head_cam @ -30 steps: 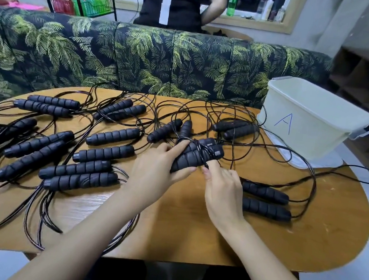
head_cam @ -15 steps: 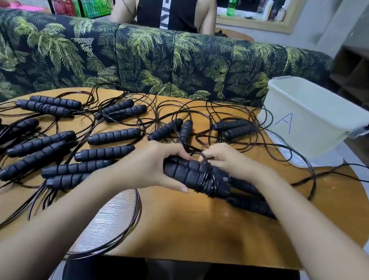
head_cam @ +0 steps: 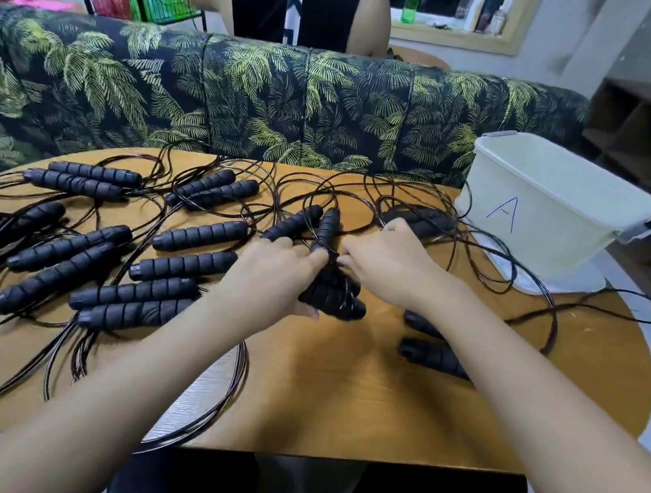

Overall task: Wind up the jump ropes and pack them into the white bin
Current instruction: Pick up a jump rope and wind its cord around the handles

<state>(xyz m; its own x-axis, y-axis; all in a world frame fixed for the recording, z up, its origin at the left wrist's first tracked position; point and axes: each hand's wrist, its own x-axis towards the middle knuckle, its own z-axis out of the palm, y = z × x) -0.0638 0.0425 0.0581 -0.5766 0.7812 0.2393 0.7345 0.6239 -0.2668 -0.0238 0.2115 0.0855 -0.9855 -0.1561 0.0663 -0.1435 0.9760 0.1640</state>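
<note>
A person's left hand (head_cam: 273,276) grips a pair of ribbed black foam handles (head_cam: 333,296), left of the white bin (head_cam: 531,218), while the right hand (head_cam: 388,264) pinches thin dark cord at the pair's far end. The smooth plastic bin, marked "A", stands near the far right edge of the rounded wooden table (head_cam: 376,401). Bare wood runs from the hands to the near edge. Farther left of the bin, loose jump ropes (head_cam: 199,233) sprawl, with cord loops overhanging the near rim. 2 more handles (head_cam: 426,352) lie partly hidden under the right forearm.
</note>
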